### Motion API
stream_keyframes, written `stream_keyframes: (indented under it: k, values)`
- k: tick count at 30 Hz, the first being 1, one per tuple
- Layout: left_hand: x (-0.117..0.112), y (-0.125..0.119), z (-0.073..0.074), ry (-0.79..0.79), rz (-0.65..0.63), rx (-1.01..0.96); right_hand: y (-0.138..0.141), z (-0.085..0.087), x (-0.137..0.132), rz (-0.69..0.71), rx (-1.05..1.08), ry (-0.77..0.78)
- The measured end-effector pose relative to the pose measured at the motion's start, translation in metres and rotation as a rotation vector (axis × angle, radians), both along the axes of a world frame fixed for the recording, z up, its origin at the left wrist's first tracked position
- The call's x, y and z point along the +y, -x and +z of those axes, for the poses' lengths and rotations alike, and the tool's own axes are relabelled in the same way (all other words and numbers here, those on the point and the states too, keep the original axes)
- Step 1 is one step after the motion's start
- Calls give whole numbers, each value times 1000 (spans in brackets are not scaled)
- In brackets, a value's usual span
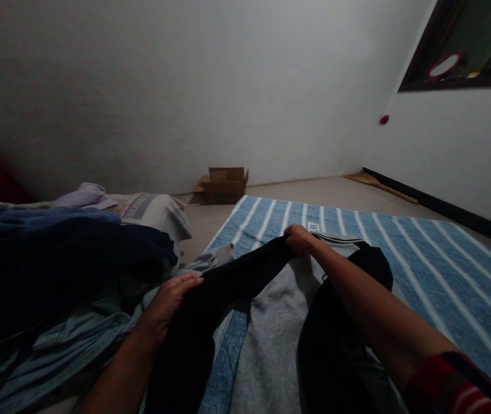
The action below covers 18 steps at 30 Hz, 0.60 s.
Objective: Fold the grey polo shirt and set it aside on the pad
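Note:
A grey sweatshirt (271,328) with black sleeves lies spread on a blue and white striped cloth (405,259). My right hand (299,239) is closed on the top of the near-left black sleeve, by the shoulder and the dark-striped neckband. Farther down the same sleeve, my left hand (171,300) grips its outer edge, with the fingers along the fabric and the thumb hidden. Between both hands the sleeve is stretched out. The other black sleeve lies partly under my right forearm.
To the left is a heap of clothes (56,270), dark blue and light blue, beside a printed pale sack (154,210). An open cardboard box (225,187) stands by the wall. A broom-like item (379,183) lies along the right wall's base, below a window recess with a small mirror (444,65).

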<state>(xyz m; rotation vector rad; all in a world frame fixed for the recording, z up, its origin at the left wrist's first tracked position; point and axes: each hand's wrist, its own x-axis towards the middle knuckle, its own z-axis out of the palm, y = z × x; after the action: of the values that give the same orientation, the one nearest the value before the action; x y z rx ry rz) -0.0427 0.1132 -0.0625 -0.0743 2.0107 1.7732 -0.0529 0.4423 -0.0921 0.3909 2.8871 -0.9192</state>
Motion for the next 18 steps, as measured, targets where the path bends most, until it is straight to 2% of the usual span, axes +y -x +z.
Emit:
stream_keyframes:
  k: [5, 9, 11, 14, 16, 18]
  values:
    - [1, 1, 27, 141, 0, 155, 2, -3, 7, -88, 65, 138]
    - [3, 4, 42, 389, -12, 412, 0, -9, 5, -156, 151, 154]
    - [4, 4, 40, 581, -13, 550, -1, -14, 2, -180, 191, 125]
    - [10, -1, 33, 876, 64, 795, -3, -22, -2, -191, 249, 67]
    - [18, -11, 29, 941, 68, 956, -6, -26, -5, -177, 277, 29]
    - [28, -22, 25, 949, -44, 1058, -11, -28, -10, -152, 297, -13]
